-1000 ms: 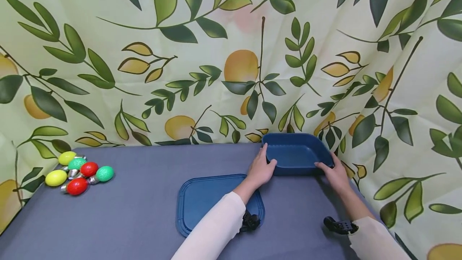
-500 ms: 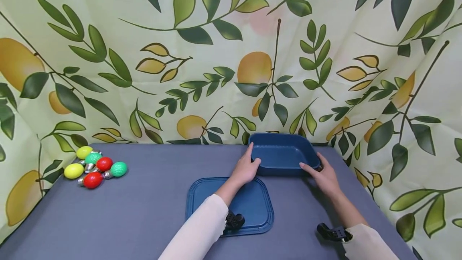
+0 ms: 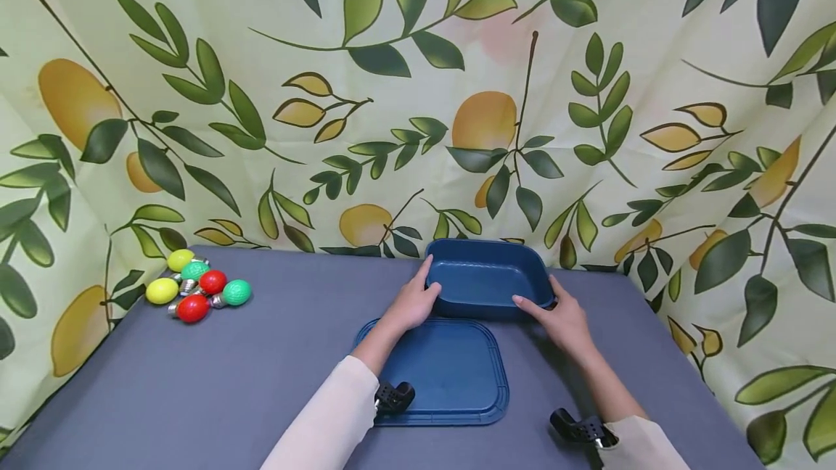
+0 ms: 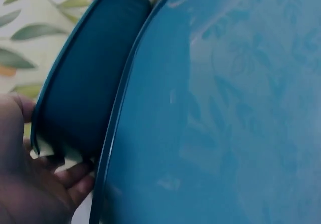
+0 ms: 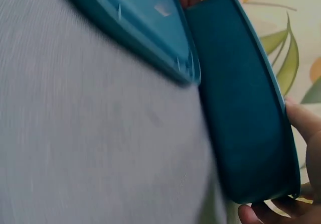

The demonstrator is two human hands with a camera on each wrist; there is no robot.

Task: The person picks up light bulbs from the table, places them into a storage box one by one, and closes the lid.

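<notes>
A blue rectangular plastic box (image 3: 486, 308), hollow side up with nothing inside, is held between both hands near the back of the table. My left hand (image 3: 416, 301) grips its left end, the thumb at the front rim. At the right end my right hand (image 3: 560, 319) grips it in the same way. Just in front lies a matching flat blue lid (image 3: 451, 376), partly covered by my left forearm. In the left wrist view the lid (image 4: 215, 108) fills the right side beside the box (image 4: 88, 78). Fingers curl under the box's end (image 5: 246, 108) in the right wrist view.
Several bulb-shaped pieces in yellow, green and red (image 3: 212, 281) lie clustered at the table's back left. A grey-blue cloth covers the table (image 3: 196, 383). Behind and at the sides hangs a leaf-and-fruit patterned curtain (image 3: 392, 93).
Both hands have carried the box leftward, from the lid's back right to directly behind it. The head view has turned left, shifting the bulbs and lid rightward in the picture.
</notes>
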